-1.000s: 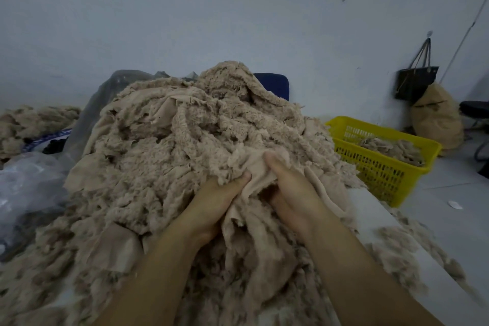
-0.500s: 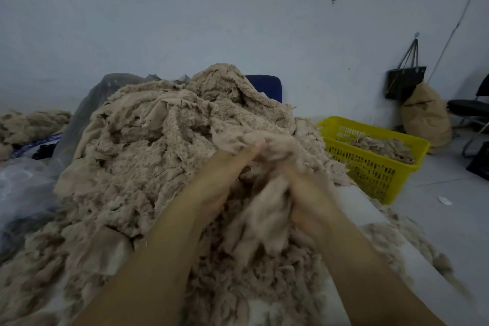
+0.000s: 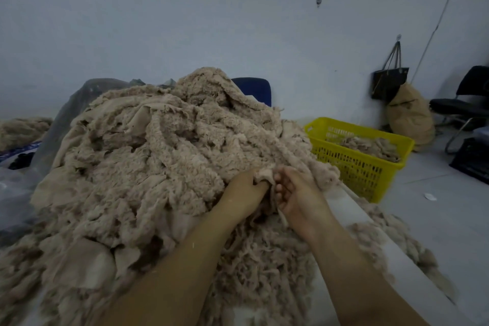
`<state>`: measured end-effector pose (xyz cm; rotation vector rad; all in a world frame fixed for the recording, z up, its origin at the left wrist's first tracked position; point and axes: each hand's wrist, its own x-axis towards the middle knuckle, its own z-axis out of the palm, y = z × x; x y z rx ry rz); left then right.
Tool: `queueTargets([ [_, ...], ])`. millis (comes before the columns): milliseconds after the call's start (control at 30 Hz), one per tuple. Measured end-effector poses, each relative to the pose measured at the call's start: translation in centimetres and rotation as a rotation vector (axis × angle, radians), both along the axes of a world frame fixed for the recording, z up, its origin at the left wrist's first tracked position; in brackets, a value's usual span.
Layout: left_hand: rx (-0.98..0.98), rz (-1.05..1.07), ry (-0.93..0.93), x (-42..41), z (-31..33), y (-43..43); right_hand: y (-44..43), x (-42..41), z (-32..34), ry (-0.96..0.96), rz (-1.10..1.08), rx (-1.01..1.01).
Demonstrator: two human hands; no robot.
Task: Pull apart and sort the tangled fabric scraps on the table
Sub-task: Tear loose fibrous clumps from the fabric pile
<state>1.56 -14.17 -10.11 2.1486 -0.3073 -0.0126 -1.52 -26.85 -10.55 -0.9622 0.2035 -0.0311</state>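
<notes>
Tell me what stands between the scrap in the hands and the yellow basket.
Nothing visible does. The left hand and right hand grip the scrap, which looks tangled into the pile. The yellow basket stands open-topped on the floor further right, beyond the table edge.

Dim, flat, bluish light; soft shadows sit in folds of the pile [image 3: 158, 153] left of the left hand [image 3: 244, 190]. The edges bend with wide-angle distortion; detail is slightly soft.
</notes>
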Motion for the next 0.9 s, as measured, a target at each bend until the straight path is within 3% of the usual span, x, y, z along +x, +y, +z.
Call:
queueTargets([
  [67,-0.039,0.041,-0.001,-0.1,0.2,0.2,0.2,0.1,0.1,-0.015,0.002,-0.161],
  [233,-0.125,0.119,-0.006,-0.4,1.3,1.0,0.9,-0.5,-1.5,-0.221,0.146,-0.957],
  [300,-0.199,0.167,-0.011,-0.6,1.9,1.5,0.8,-0.4,-1.8,-0.184,0.082,-1.069],
  [467,-0.432,0.309,-0.021,-0.6,2.1,3.1,0.3,0.2,-0.8,-0.175,-0.088,-0.925],
  [600,-0.66,0.305,0.136,-1.1,2.0,3.5,1.2,0.4,0.4,-0.096,-0.07,-0.337],
  [667,-0.828,0.257,0.226,-1.3,2.4,3.9,1.3,0.5,0.6,-0.069,-0.036,-0.167],
  [767,-1.071,0.161,0.364,-1.9,3.2,4.3,1.7,0.7,0.7,-0.095,-0.044,-0.075],
  [900,-1.184,0.133,0.435,-2.5,3.5,4.4,2.8,0.5,1.1,-0.091,-0.056,-0.073],
])
